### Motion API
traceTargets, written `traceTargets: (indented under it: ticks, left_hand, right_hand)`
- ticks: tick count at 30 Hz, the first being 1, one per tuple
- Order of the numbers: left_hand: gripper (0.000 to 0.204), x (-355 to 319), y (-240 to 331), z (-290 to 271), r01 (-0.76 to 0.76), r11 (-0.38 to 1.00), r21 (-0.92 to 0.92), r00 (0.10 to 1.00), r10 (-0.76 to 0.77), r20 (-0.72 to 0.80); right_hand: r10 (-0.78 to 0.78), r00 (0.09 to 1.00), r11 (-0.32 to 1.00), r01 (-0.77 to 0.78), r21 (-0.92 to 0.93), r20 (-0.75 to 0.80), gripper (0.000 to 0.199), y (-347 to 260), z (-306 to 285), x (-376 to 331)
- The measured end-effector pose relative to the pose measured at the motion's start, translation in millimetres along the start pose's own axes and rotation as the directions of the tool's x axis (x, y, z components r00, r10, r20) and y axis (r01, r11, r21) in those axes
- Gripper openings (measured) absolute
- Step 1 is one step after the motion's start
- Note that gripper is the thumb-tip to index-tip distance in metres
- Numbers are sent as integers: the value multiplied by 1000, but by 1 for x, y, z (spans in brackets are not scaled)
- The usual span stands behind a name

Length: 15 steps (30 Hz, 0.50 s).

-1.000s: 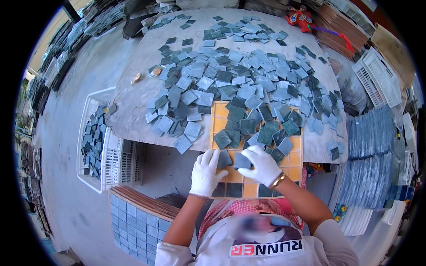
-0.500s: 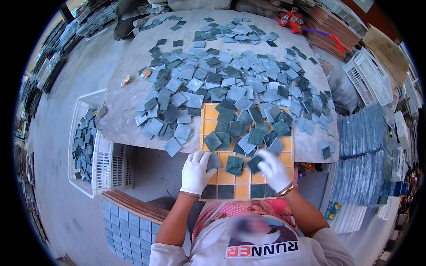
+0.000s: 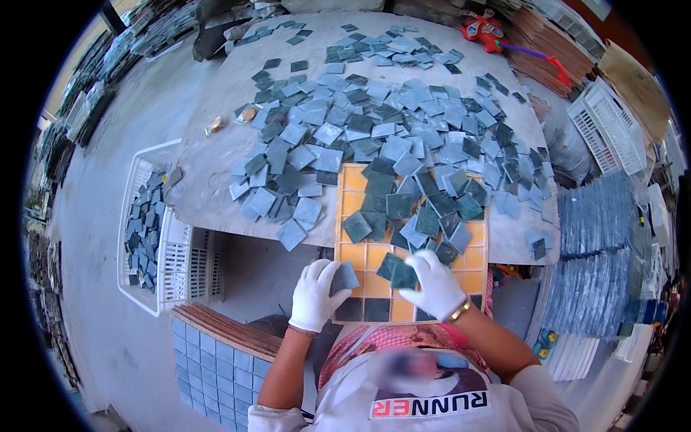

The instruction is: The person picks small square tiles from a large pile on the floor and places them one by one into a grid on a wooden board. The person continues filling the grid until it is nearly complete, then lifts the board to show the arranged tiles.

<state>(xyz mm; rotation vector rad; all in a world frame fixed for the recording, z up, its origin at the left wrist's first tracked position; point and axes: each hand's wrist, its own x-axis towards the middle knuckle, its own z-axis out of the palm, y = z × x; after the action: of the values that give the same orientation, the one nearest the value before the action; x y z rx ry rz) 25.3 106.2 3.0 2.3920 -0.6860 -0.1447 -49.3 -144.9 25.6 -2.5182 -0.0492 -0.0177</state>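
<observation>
Spans one broad grey table, strewn with loose tiles past counting. Includes one yellow gridded board at the near edge, with at least three dark tiles in its nearest row. With one gloved left hand, curls thumb and fingers partly closed around at least one grey tile, just right of the palm. With one gloved right hand, pinches apparently two overlapping green tiles between thumb and fingertips, jutting left above the board.

Red and black capital letters on the shirt
</observation>
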Motion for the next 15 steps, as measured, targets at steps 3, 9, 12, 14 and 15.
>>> traceTargets:
  ticks: [3, 9, 12, 14, 15]
  left_hand:
    - [53, -6, 8, -8, 206, 903, -378, 975, -158, 155]
    - [40, -13, -7, -12, 422, 200, -884, 904, -162, 395]
    - [31, -12, -14, -10, 417, 563, -713, 909, -252, 332]
    - [27, -7, -12, -7, 274, 818, -505, 959, -191, 210]
    - [26, -4, -8, -5, 145, 912, -383, 985, -95, 146]
  right_hand:
    - [-10, 983, 996, 27, -91, 185, 53, -9, -1, -34]
    - [-92, 976, 989, 112, -94, 198, 49, -2, 14, -53]
    - [-96, 971, 985, 125, -123, 220, 45, -3, 20, -55]
    - [-59, 959, 988, 95, -119, 278, 43, -7, 15, -50]
    - [-25, 947, 993, 60, -98, 321, 43, -8, 9, -47]
